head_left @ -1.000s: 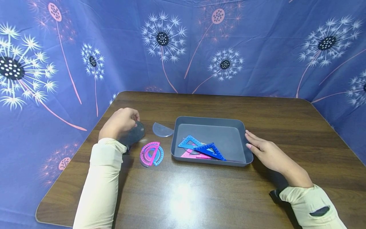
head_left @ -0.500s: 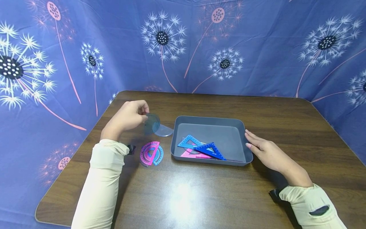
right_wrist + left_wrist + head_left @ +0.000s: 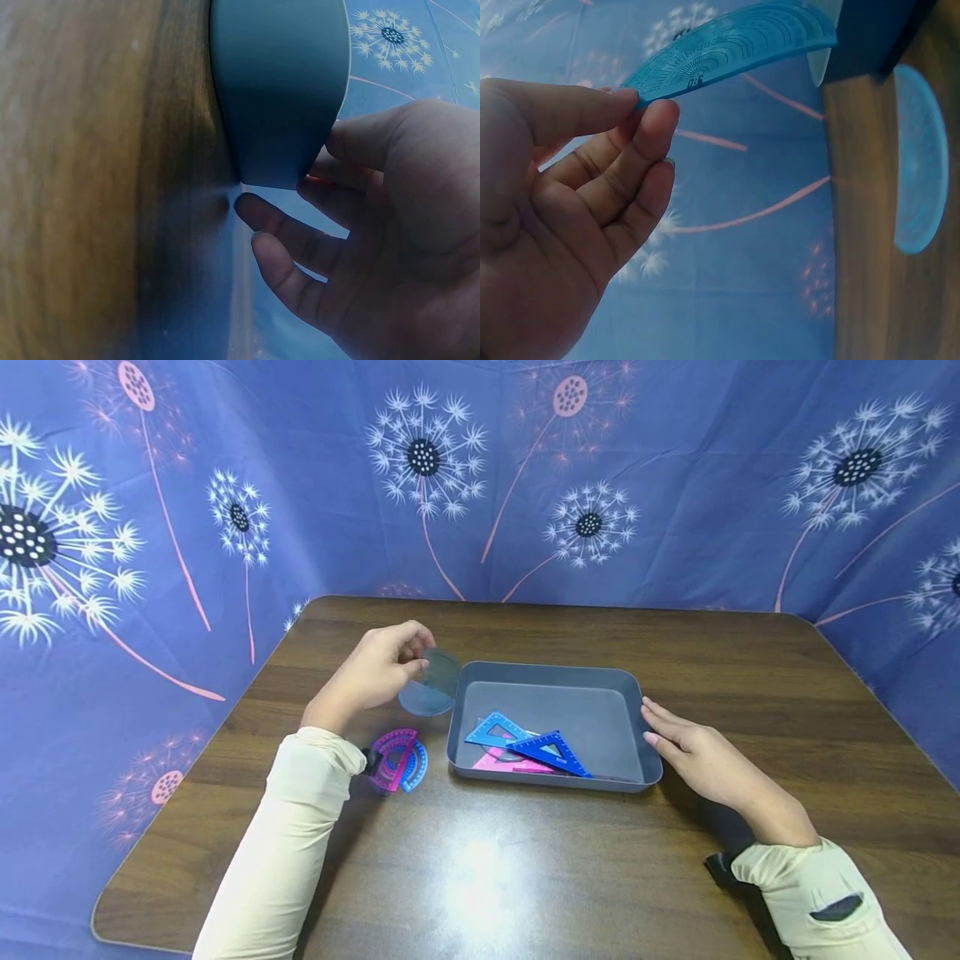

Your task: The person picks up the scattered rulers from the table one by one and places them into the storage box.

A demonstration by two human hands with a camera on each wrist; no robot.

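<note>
My left hand (image 3: pixel 375 668) pinches a translucent blue-green protractor (image 3: pixel 735 46) by one end between thumb and fingers, lifted just left of the grey tray (image 3: pixel 555 782). Behind the held piece, a clear protractor (image 3: pixel 922 161) lies on the table against the tray's left side. The fingers of my right hand (image 3: pixel 716 772) rest against the tray's right wall (image 3: pixel 281 90), fairly straight. Inside the tray, toward its front left, lie a light blue set square (image 3: pixel 491 729), a dark blue set square (image 3: pixel 571 763) and a pink piece (image 3: pixel 495 762).
Pink (image 3: pixel 403 763) and blue (image 3: pixel 417 770) protractors overlap in a pile on the brown table (image 3: pixel 420 877), left of the tray and close to my left wrist. A blue cloth (image 3: pixel 300 485) with dandelion patterns hangs behind the table.
The left hand has moved right and somewhat away from me with the protractor, from the table's left side to beside the tray. My right hand has stayed at the tray's wall.
</note>
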